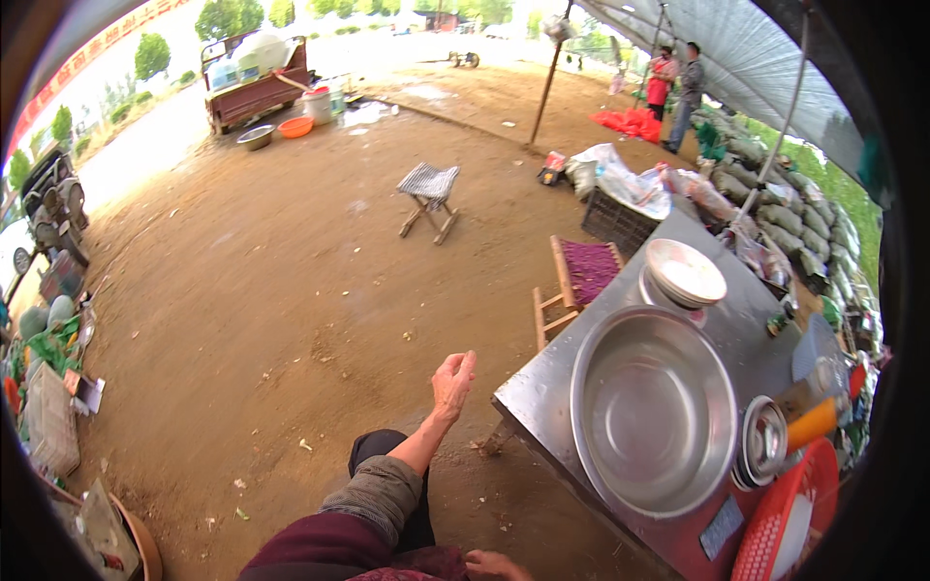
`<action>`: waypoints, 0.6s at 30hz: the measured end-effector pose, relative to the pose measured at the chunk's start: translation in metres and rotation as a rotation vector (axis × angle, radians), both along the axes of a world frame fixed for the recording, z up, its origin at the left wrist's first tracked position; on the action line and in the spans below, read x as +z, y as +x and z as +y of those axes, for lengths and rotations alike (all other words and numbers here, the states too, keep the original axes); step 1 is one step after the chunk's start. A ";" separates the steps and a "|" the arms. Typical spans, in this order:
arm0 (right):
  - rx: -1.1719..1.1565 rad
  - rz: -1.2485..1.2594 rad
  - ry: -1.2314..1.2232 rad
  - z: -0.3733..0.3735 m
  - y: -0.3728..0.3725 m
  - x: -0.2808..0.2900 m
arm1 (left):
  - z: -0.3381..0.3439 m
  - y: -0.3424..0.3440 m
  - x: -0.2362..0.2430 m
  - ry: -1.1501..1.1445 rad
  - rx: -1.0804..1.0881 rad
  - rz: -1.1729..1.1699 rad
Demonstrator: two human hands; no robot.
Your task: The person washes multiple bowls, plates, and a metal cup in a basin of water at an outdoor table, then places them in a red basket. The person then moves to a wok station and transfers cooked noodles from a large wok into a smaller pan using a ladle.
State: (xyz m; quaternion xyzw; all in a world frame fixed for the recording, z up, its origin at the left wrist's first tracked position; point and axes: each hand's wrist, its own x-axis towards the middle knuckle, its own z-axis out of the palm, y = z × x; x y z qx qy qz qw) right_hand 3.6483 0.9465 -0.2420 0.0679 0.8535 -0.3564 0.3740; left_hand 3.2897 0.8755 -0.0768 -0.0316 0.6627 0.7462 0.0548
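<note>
Lettering shows on a red banner (70, 70) at the upper left, where large characters bend along the fisheye rim and are partly cut off. Any print on the distant bags or tubs is too small to make out.

The person's left hand (451, 385) is raised over bare earth, just beside the left corner of a metal table (548, 384) and apart from it. Its fingers are loosely bent and close together, with nothing visible in the grasp. The right hand (496, 565) is cut off by the lower border; whether it is wide, narrow or holding something cannot be told. A rolled grey-brown sleeve (373, 494) covers the left forearm almost to mid-length.

On the tabletop, a large steel basin (654, 412) rests close to the near edge, without visible contents. Toward the far left edge, pale bowls (686, 271) are stacked, the lower ones mostly hidden. Smaller steel bowls (765, 436) sit at the basin's right, beside an orange object (812, 424) whose kind is unclear. A grey cloth-like piece (721, 528) lies near a red perforated basket (770, 535), which runs into the dark rim.

Beyond the far left edge, a stool with a maroon seat (589, 271) is partly covered by the tabletop.
</note>
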 end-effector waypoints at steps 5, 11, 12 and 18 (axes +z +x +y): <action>0.273 0.088 0.039 0.044 0.026 0.153 | -0.021 0.025 0.001 -0.078 0.001 0.037; -0.163 1.075 0.288 0.066 0.113 0.483 | -0.054 0.052 0.031 -0.034 -0.010 0.007; -0.268 1.484 0.393 0.059 0.120 0.516 | -0.054 0.057 0.037 0.010 -0.017 0.076; -0.202 1.982 1.093 0.050 0.175 0.643 | -0.058 0.075 0.046 -0.018 -0.123 0.175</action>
